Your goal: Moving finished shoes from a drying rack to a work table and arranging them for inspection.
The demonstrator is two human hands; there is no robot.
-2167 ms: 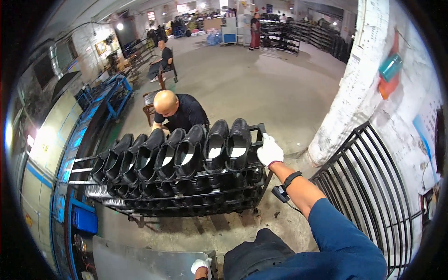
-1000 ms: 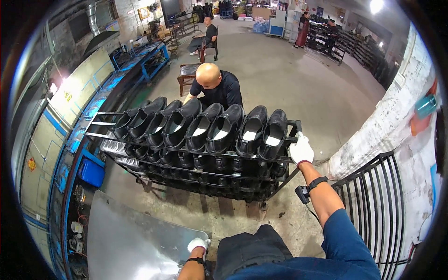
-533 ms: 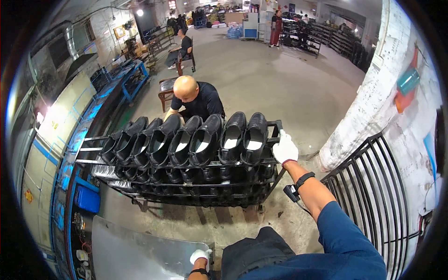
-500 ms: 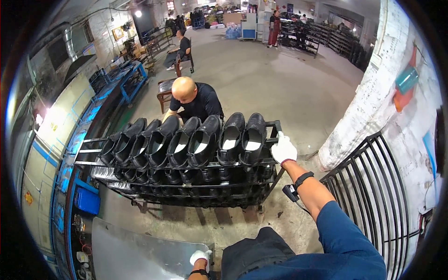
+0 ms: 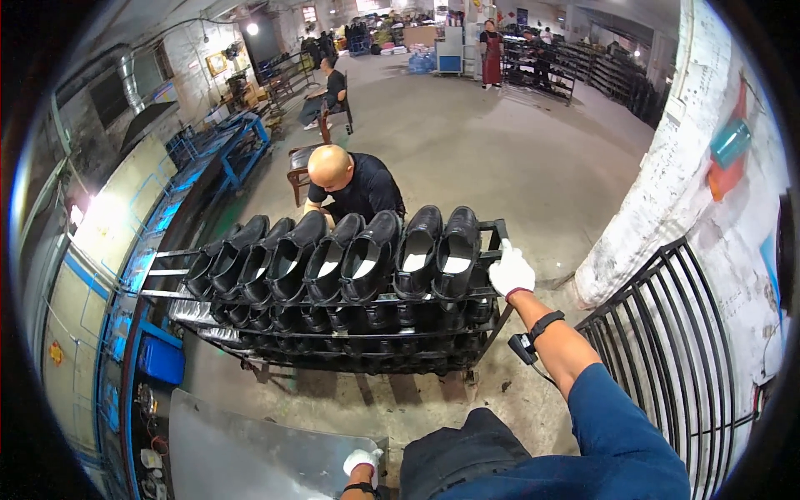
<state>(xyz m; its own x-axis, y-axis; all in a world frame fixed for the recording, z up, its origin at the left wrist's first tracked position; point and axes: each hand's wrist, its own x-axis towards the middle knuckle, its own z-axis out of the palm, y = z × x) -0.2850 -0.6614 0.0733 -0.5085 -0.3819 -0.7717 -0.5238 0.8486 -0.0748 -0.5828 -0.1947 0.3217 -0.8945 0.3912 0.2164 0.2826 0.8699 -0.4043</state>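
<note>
My right hand (image 5: pixel 512 271), in a white glove, is closed on the right end of a black metal shoe rack (image 5: pixel 490 293). One finger or the thumb points up along the corner post. A row of black slip-on shoes (image 5: pixel 369 257) with pale insoles stands on the rack's top tier, and more shoes fill the tiers below. My left hand (image 5: pixel 363 461), also white-gloved, is low in the view by the right edge of a grey metal sheet (image 5: pixel 267 454). Its fingers look curled, and whatever they may hold is hidden.
A person (image 5: pixel 354 179) in black bends down just behind the rack. Black metal bars (image 5: pixel 667 333) and a white wall (image 5: pixel 642 208) stand to the right. A blue-framed line (image 5: pixel 158 242) runs along the left, with a blue bin (image 5: pixel 161 360) beside it. Other people are farther back.
The whole view has shifted slightly, so the rack and room appear a little lower and to the right. My right hand stays on the rack's end, and my left stays by the sheet's edge.
</note>
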